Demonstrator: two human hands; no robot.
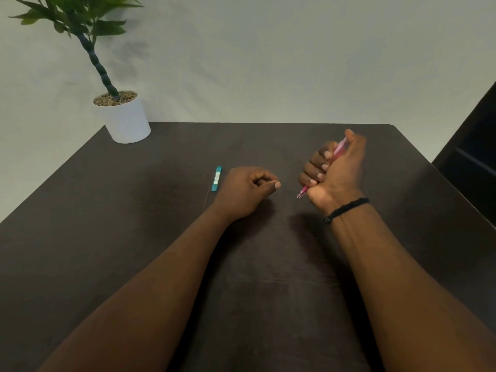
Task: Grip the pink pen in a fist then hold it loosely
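Note:
My right hand (332,173) is raised a little above the dark table (134,224) and grips a pink mechanical pencil (338,149) in a fist. The thumb lies over the pencil's upper end, and its tip (300,195) points down and to the left. My left hand (247,193) rests on the table with curled fingers, thumb pressed against the forefinger; nothing shows between them. A small teal lead case (216,178) lies flat just left of the left hand. A black cord bracelet (346,209) circles my right wrist.
A white pot with a green plant (126,119) stands at the table's far left corner. A dark piece of furniture (472,157) sits past the right edge. A thin light line (206,196) lies on the table below the case. A pale wall is behind.

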